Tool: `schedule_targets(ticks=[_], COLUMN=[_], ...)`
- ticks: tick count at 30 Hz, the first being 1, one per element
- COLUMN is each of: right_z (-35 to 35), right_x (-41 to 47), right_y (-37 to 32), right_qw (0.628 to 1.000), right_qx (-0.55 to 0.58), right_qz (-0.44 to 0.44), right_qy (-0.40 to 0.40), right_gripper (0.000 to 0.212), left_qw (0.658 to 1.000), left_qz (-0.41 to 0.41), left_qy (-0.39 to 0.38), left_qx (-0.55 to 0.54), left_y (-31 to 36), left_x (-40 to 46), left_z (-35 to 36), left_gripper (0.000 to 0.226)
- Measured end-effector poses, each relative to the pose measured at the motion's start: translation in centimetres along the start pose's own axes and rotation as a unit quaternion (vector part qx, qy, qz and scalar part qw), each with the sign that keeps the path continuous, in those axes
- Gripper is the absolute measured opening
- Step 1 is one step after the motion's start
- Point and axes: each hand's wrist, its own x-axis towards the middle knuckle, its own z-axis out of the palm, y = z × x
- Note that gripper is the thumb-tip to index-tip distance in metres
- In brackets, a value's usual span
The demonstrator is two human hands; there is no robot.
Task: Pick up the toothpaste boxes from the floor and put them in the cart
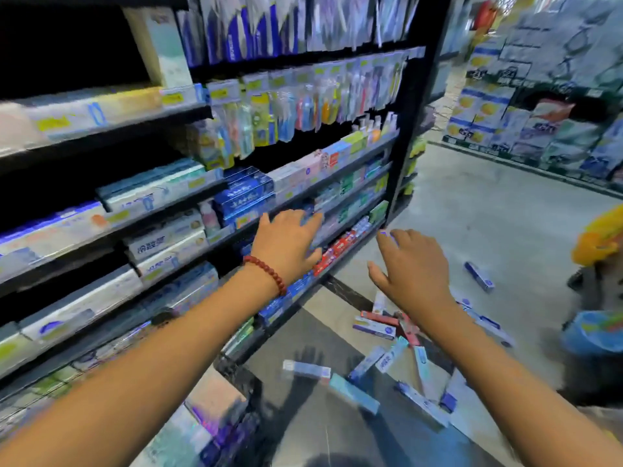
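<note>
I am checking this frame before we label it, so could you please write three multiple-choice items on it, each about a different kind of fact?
1. Where do the scattered toothpaste boxes lie?
A. on the floor beside the shelves
B. in a cart
C. in the hands

2. What colour is the bead bracelet on the left wrist?
A. green
B. dark red
C. white

3. How are the left hand and right hand?
A. both grip boxes
B. one grips a box
C. both open, empty

Key: 1 A, boxes strewn on the tiles; 2 B, red beads show; 3 C, fingers spread, holding nothing.
</note>
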Motion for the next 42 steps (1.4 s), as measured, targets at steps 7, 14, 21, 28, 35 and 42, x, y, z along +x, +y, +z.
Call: schedule_targets(ticks=[7, 14, 21, 28, 35, 42], right_z=[2.1, 6.1, 12.9, 23.6, 38.6, 59.8], right_x=[-1.2, 0.1, 2.3, 5.3, 5.4, -2.7], right_y=[11.7, 17.0, 18.2, 17.1, 15.3, 12.6], right_qw=[0.999, 0.999, 0.996, 0.988, 0.972, 0.942], right_qx=[-0.009, -0.010, 0.017, 0.058, 0.094, 0.143], right_qz=[0.036, 0.038, 0.054, 0.083, 0.068, 0.078], right_qy=[-0.009, -0.008, -0.070, -0.117, -0.203, -0.294], right_gripper=[0.039, 0.046, 0.044, 0.046, 0.049, 0.057], left_qw=[0.999, 0.998, 0.995, 0.988, 0.960, 0.931], left_qz=[0.030, 0.032, 0.009, 0.031, 0.044, 0.023], left_qy=[-0.028, -0.057, -0.100, -0.150, -0.274, -0.363], left_qx=[-0.004, 0.000, 0.010, -0.015, 0.039, 0.022], left_y=[10.7, 12.7, 10.1, 6.7, 5.0, 5.4], left_x=[6.3, 10.8, 16.0, 21.3, 24.8, 23.4], left_z=[2.1, 5.2, 11.1, 20.9, 35.8, 58.4], left_gripper=[0.062, 0.062, 0.061, 0.065, 0.066, 0.062])
